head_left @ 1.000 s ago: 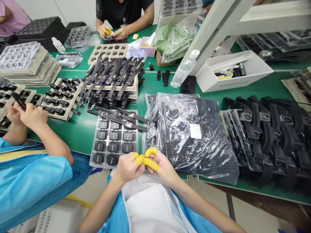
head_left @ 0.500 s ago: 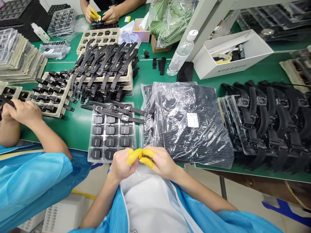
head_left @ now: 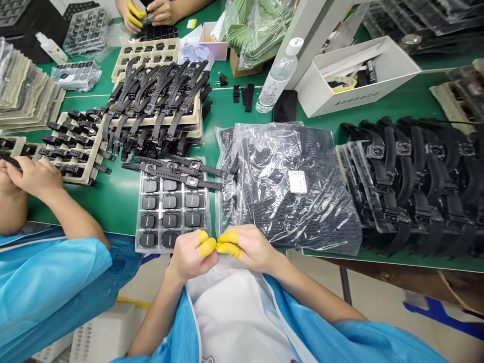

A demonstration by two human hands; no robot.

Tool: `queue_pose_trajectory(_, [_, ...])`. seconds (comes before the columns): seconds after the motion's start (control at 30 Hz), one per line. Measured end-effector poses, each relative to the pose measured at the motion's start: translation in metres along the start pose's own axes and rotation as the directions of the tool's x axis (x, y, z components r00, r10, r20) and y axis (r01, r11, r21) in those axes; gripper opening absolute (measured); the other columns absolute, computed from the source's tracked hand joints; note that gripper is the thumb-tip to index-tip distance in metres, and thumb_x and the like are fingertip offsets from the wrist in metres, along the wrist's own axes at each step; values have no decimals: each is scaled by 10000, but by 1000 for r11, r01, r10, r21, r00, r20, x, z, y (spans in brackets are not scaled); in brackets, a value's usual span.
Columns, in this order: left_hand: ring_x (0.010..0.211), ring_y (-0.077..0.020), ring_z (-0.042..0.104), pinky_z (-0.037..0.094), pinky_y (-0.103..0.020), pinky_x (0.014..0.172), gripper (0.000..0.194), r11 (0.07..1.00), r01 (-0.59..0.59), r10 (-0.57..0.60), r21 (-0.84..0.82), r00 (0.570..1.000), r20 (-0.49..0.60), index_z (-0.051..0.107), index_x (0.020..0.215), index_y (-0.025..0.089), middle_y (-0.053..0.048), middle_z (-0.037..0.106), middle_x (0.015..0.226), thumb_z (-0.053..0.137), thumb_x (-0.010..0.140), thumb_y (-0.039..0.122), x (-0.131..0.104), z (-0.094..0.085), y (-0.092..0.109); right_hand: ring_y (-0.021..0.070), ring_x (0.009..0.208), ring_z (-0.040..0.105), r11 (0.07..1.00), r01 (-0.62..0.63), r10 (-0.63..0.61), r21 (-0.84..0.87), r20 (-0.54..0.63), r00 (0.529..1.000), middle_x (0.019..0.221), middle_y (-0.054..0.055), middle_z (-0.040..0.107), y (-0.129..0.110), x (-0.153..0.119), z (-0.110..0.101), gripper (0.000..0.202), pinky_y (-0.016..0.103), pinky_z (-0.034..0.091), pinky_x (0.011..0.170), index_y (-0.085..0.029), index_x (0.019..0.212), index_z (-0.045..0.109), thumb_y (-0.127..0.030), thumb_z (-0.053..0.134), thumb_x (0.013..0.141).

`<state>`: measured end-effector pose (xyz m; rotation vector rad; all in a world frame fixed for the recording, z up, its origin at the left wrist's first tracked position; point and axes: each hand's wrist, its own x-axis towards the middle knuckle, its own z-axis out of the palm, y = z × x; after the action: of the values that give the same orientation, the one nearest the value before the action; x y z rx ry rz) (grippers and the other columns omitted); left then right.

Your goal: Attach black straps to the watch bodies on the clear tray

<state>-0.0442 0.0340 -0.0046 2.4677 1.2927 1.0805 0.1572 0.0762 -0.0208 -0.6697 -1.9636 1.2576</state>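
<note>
Left hand (head_left: pixel 192 253) and right hand (head_left: pixel 254 248) meet near the tray (head_left: pixel 160 212), fingertips pinched together, perhaps for fine control; contents unclear. Strapped watches (head_left: pixel 192 181) cross its far end, within reach.

narrow gap between tray (head_left: pixel 160 210) and plastic bag (head_left: pixel 272 212), straps (head_left: pixel 209 184) across far end

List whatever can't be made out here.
All in the head view:
Anything between left hand and right hand: hidden by yellow finger covers.
Text on white label: too small.
Bottom of white box: hidden by its contents.
Person across: head cut off by top edge.
</note>
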Motion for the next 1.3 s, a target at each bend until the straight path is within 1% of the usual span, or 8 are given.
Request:
queue_pose_trajectory(0.17, [544,-136,427,329,-276,514,206,1000,-5,5,13,1000,29,560,735,207,6,510,615,510,934,187,0,0,2,172,583,513,999,6,-4,-54,24,1000,670,50,627,0,0,2,451,305,388,563,-218,800,662,-538,476,1058])
queue_pose_trajectory(0.33, [530,-136,445,337,-270,506,121,998,33,-32,-54,999,18,568,802,209,17,512,611,532,905,157,-1,4,5,146,538,482,991,-92,90,96,28,996,624,20,595,1,3,3,486,286,368,545,-223,748,649,-568,484,1047])
queue_pose_trajectory(0.47, [548,-139,460,344,-269,515,86,991,59,-55,-120,998,35,559,845,211,12,539,644,508,861,143,-2,5,5,127,497,501,963,-149,122,224,130,984,560,-2,597,4,2,4,529,266,371,526,-217,695,639,-644,544,994])
queue_pose_trajectory(0.7, [533,-126,365,269,-280,516,266,984,26,-13,-177,997,75,422,636,219,28,433,593,494,884,155,-12,9,6,97,419,510,823,-430,294,372,369,882,486,-25,618,6,-4,1,529,210,374,446,-185,669,641,-658,673,902])
queue_pose_trajectory(0.9, [525,-137,343,249,-297,524,395,974,16,-6,-226,999,45,369,617,222,33,388,550,502,988,245,-20,18,7,90,412,520,770,-525,328,361,482,812,465,-32,605,3,-3,-2,507,198,388,449,-175,616,623,-605,766,843])
queue_pose_trajectory(1.03, [526,-149,362,258,-307,525,353,980,10,2,-197,998,65,394,625,228,23,410,547,479,968,226,-22,17,6,96,408,515,692,-625,354,362,585,730,477,-41,603,1,-3,-1,476,206,396,435,-167,643,658,-591,841,758])
queue_pose_trajectory(1.2, [570,-157,448,313,-292,524,198,995,57,-47,-80,993,112,519,789,217,-7,534,650,454,972,252,-22,16,6,95,428,518,654,-670,412,351,578,704,482,-47,598,3,-6,3,450,204,402,444,-163,643,670,-561,848,756])
queue_pose_trajectory(1.3, [551,-150,443,301,-293,515,238,999,16,-9,-47,989,148,492,755,219,-3,526,638,434,986,236,-24,17,6,104,449,530,670,-674,426,311,583,692,495,-41,604,4,-8,4,440,213,411,466,-162,655,675,-556,814,796])
